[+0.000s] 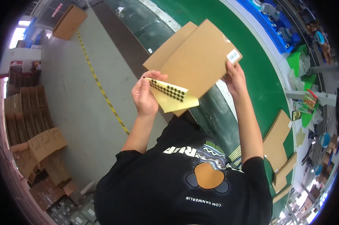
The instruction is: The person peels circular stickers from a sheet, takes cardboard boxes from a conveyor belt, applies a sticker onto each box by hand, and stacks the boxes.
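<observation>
Up front, my right hand [236, 80] grips the near right corner of a flat brown cardboard box [199, 56], its thumb just below a white barcode label [233, 56]. Another flat cardboard box [171, 44] shows from under its far left side; what supports that one is partly hidden. Between the thumb and fingers of my left hand [145, 99] is a yellow sticker sheet [177, 104] with rows of black round dots. The sheet curls and overlaps the top box's near left edge. My left fingertips reach over the box's surface.
To the right, more flat cardboard boxes [276, 144] lie on the green bench surface [257, 90]. Blue bins [276, 26] line the far right. Stacked cartons [31, 112] stand on the left, and a single carton [69, 22] sits beyond the yellow-black floor tape [96, 80].
</observation>
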Tool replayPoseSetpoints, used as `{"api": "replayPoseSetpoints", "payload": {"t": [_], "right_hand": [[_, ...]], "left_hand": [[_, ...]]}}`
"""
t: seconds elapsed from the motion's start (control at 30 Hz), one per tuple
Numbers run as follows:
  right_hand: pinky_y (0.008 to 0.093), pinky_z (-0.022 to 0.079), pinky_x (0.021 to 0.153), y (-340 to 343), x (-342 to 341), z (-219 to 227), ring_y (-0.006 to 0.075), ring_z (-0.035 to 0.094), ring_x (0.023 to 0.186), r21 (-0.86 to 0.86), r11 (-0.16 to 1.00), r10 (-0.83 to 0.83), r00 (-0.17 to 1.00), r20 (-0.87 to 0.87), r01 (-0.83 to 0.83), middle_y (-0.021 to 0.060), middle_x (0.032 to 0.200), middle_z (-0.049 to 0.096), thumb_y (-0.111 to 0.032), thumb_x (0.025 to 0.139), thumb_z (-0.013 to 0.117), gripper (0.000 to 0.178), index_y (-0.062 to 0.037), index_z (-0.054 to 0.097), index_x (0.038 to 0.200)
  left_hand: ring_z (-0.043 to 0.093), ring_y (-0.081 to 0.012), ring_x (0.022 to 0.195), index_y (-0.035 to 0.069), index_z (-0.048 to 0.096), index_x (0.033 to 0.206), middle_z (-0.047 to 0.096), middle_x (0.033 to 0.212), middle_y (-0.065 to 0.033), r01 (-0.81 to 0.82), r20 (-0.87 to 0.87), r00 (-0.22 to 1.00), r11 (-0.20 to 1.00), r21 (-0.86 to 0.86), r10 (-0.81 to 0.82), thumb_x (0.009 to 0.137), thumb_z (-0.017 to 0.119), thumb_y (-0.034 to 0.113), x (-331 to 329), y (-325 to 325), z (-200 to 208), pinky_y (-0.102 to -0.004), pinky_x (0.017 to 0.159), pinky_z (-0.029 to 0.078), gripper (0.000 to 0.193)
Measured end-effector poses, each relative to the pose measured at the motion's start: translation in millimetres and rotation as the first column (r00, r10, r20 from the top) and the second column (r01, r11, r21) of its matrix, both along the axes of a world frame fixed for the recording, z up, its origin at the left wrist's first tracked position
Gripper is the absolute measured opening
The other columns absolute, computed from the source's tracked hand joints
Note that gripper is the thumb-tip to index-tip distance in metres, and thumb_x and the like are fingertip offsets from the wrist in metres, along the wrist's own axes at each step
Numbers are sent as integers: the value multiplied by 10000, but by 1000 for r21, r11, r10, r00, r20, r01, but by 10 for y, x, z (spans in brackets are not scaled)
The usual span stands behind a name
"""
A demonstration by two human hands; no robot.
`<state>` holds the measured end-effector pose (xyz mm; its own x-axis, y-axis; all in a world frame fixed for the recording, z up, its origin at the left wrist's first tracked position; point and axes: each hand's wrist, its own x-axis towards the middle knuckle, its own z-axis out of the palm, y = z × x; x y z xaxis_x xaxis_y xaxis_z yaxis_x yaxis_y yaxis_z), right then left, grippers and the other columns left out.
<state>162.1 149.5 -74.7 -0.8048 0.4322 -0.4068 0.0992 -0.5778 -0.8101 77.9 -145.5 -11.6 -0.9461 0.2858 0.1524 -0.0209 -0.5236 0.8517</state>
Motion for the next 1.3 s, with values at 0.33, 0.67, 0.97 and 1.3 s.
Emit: {"api": "replayPoseSetpoints", "payload": {"t": [0.33,0.67,0.97,1.3], "right_hand": [[509,604,684,38,-1346,-703,373,637,966,109,992,-75,989,125,62,146,1262,513,-162,904,653,604,-242,290,1380],[390,606,660,155,-1434,-654,244,676,853,308,945,40,973,226,-111,140,1044,633,-219,888,679,638,-148,294,1391],[277,495,849,-321,-596,477,141,630,923,795,594,132,990,54,-122,92,990,670,-169,888,671,366,-12,594,1209],[295,483,817,-585,824,1266,189,643,899,858,506,192,981,-17,-84,103,926,689,-21,788,712,144,8,701,929]], "left_hand": [[346,-301,1383,-133,545,1161,391,1465,-218,-171,353,904,961,-219,242,1026,410,176,-69,-422,-973,-384,1104,344,364],[49,-246,1478,-137,560,1193,38,1561,-259,-76,404,914,994,72,41,997,485,113,-204,-144,-1334,-330,1140,218,326],[581,-126,825,-47,647,912,637,902,-68,46,35,999,882,-469,-33,985,535,156,47,49,-507,-254,746,451,243],[598,-106,791,-60,664,980,650,894,-69,418,-146,836,786,-456,-529,916,634,51,545,866,40,-240,706,476,132]]}}
